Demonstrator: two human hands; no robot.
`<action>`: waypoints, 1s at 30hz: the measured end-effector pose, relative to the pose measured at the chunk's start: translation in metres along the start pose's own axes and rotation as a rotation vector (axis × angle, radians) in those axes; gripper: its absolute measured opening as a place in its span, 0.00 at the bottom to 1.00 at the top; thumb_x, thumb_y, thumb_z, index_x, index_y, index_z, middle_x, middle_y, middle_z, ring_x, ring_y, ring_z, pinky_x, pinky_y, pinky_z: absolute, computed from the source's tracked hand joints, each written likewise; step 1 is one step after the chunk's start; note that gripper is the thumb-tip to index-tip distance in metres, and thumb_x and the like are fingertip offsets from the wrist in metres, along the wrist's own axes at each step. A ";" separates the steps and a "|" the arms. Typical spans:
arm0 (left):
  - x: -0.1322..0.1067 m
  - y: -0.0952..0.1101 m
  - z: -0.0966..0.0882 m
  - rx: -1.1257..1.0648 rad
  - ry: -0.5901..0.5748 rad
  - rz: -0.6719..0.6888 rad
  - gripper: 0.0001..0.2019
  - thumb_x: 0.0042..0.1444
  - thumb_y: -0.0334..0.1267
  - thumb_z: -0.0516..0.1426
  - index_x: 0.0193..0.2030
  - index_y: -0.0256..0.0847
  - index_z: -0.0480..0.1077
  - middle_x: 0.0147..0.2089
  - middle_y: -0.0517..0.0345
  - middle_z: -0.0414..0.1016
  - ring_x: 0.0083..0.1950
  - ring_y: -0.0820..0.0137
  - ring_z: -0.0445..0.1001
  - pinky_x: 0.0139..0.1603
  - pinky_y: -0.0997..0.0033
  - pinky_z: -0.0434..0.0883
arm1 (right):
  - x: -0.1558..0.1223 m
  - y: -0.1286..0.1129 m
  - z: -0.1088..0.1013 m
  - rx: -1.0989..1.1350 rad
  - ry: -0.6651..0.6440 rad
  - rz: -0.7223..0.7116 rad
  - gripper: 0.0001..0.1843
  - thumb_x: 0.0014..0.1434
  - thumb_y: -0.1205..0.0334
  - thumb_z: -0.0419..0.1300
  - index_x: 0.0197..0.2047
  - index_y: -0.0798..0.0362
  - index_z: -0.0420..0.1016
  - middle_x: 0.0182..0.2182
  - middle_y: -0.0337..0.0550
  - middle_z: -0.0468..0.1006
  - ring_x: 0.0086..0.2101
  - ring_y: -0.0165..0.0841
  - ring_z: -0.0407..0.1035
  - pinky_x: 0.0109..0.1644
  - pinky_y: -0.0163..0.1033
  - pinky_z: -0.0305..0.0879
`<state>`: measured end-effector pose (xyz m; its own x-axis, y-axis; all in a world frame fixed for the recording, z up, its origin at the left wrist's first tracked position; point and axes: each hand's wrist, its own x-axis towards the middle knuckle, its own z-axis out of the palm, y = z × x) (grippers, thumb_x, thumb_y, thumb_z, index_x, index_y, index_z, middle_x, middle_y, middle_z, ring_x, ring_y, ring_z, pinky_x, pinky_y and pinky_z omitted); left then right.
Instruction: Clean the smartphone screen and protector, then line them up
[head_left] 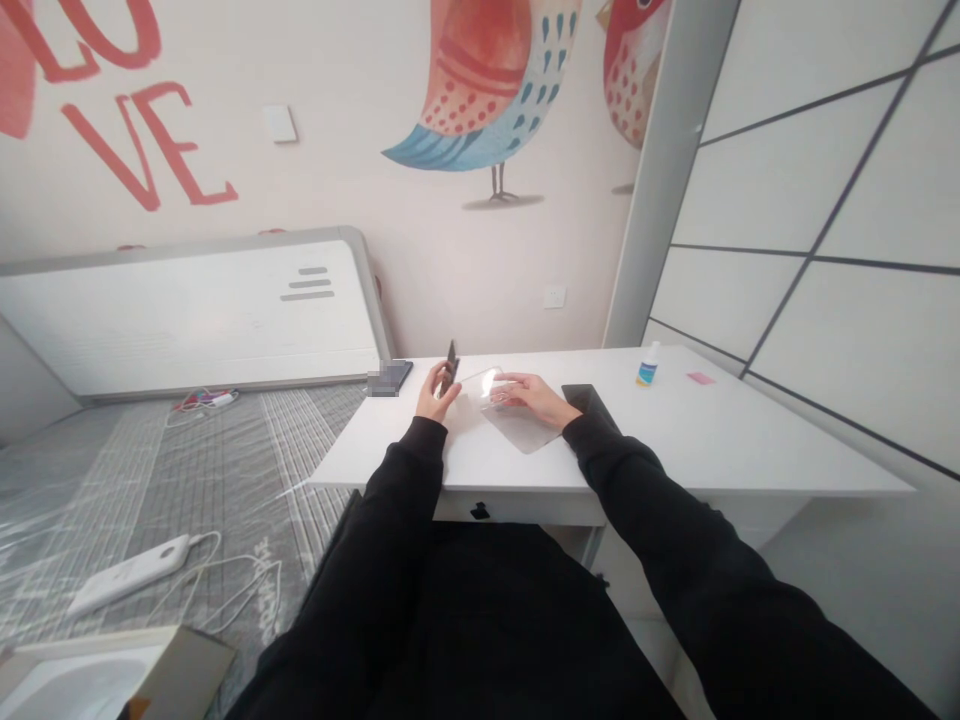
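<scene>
My left hand stands at the back of the white desk and grips a dark smartphone held upright on its edge. My right hand lies over a clear plastic or glass sheet, its fingertips reaching a glossy clear piece between my hands. I cannot tell whether those fingers pinch it. A flat black phone or tablet lies just past my right wrist, partly hidden by my sleeve.
A small white bottle with a blue label and a pink note stand on the desk's right side. A dark object lies at the left back corner. To the left, a white power bank and cables rest on a plastic-covered grey mattress.
</scene>
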<state>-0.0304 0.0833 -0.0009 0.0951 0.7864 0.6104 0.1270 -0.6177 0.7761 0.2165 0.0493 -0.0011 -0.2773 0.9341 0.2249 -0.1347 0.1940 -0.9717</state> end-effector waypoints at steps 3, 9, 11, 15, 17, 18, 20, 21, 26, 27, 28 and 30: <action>0.004 -0.001 -0.002 -0.093 0.108 -0.025 0.38 0.50 0.64 0.61 0.60 0.41 0.66 0.40 0.54 0.73 0.51 0.59 0.78 0.58 0.59 0.70 | 0.010 0.013 -0.008 -0.013 0.093 0.026 0.19 0.59 0.58 0.68 0.52 0.57 0.77 0.48 0.57 0.83 0.45 0.39 0.80 0.56 0.46 0.76; 0.006 -0.007 -0.002 -0.151 0.172 -0.069 0.36 0.48 0.61 0.64 0.59 0.41 0.67 0.33 0.62 0.66 0.35 0.69 0.73 0.41 0.67 0.71 | 0.034 0.033 -0.026 -0.132 0.242 0.013 0.25 0.60 0.57 0.65 0.59 0.56 0.72 0.54 0.59 0.79 0.51 0.41 0.77 0.60 0.49 0.73; 0.007 -0.008 -0.001 -0.186 0.157 -0.132 0.35 0.49 0.60 0.65 0.59 0.43 0.68 0.33 0.63 0.66 0.34 0.72 0.71 0.39 0.69 0.71 | 0.037 0.034 -0.031 -0.222 0.284 -0.016 0.29 0.60 0.58 0.63 0.64 0.54 0.69 0.61 0.58 0.74 0.59 0.42 0.71 0.66 0.52 0.66; 0.009 -0.010 -0.001 -0.237 0.111 -0.296 0.31 0.53 0.61 0.63 0.56 0.44 0.70 0.35 0.62 0.68 0.28 0.76 0.67 0.31 0.73 0.69 | 0.027 0.027 -0.037 -0.421 0.288 -0.108 0.30 0.57 0.62 0.64 0.64 0.52 0.72 0.67 0.52 0.67 0.68 0.44 0.58 0.74 0.54 0.47; 0.009 -0.010 0.000 -0.262 0.070 -0.349 0.32 0.56 0.67 0.57 0.54 0.42 0.72 0.36 0.57 0.71 0.25 0.75 0.66 0.28 0.71 0.69 | 0.015 0.024 -0.035 -0.494 0.220 -0.142 0.25 0.58 0.60 0.65 0.58 0.51 0.77 0.64 0.51 0.72 0.66 0.45 0.61 0.75 0.54 0.46; 0.009 -0.009 0.000 -0.270 0.048 -0.375 0.34 0.57 0.71 0.52 0.51 0.41 0.72 0.37 0.54 0.73 0.25 0.74 0.68 0.27 0.69 0.70 | 0.008 0.023 -0.033 -0.521 0.177 -0.154 0.23 0.57 0.59 0.66 0.56 0.51 0.79 0.62 0.51 0.74 0.66 0.45 0.62 0.75 0.54 0.45; 0.006 -0.006 0.003 -0.308 0.000 -0.434 0.39 0.58 0.75 0.44 0.48 0.39 0.73 0.40 0.48 0.76 0.29 0.69 0.73 0.30 0.64 0.74 | -0.005 0.026 -0.027 -0.556 0.096 -0.167 0.25 0.54 0.56 0.71 0.55 0.48 0.81 0.63 0.49 0.74 0.67 0.47 0.61 0.76 0.53 0.44; 0.005 -0.004 0.006 -0.348 -0.019 -0.463 0.41 0.58 0.76 0.42 0.49 0.39 0.73 0.42 0.45 0.77 0.32 0.66 0.75 0.33 0.62 0.76 | -0.010 0.028 -0.023 -0.566 0.065 -0.165 0.28 0.51 0.55 0.73 0.56 0.47 0.81 0.63 0.48 0.73 0.67 0.49 0.60 0.76 0.54 0.42; -0.005 0.011 0.035 -0.613 -0.004 -0.602 0.43 0.60 0.74 0.36 0.64 0.42 0.64 0.56 0.42 0.75 0.50 0.57 0.78 0.48 0.53 0.78 | -0.014 0.043 -0.014 -0.548 0.045 -0.141 0.19 0.52 0.55 0.73 0.48 0.46 0.84 0.57 0.48 0.79 0.64 0.52 0.64 0.74 0.58 0.45; -0.008 0.015 0.042 -0.673 0.039 -0.645 0.42 0.62 0.72 0.36 0.66 0.43 0.62 0.55 0.42 0.76 0.52 0.56 0.78 0.49 0.52 0.77 | -0.012 0.044 -0.016 -0.530 0.066 -0.147 0.16 0.53 0.55 0.72 0.45 0.46 0.84 0.55 0.49 0.81 0.63 0.51 0.66 0.74 0.56 0.48; -0.011 0.019 0.050 -0.747 0.093 -0.692 0.40 0.64 0.70 0.36 0.67 0.43 0.61 0.54 0.42 0.76 0.52 0.56 0.78 0.48 0.52 0.77 | -0.009 0.044 -0.018 -0.509 0.097 -0.156 0.13 0.55 0.52 0.71 0.43 0.47 0.84 0.53 0.49 0.82 0.61 0.50 0.69 0.73 0.55 0.50; -0.019 0.027 0.061 -0.904 0.207 -0.769 0.35 0.67 0.66 0.37 0.66 0.44 0.62 0.51 0.44 0.77 0.51 0.57 0.79 0.47 0.54 0.77 | -0.003 0.039 -0.026 -0.449 0.184 -0.181 0.18 0.61 0.44 0.65 0.42 0.49 0.83 0.49 0.50 0.83 0.58 0.48 0.71 0.71 0.54 0.55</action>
<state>0.0318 0.0520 -0.0017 0.1271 0.9857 -0.1109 -0.6644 0.1676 0.7283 0.2364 0.0615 -0.0420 -0.1101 0.9029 0.4155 0.2680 0.4295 -0.8624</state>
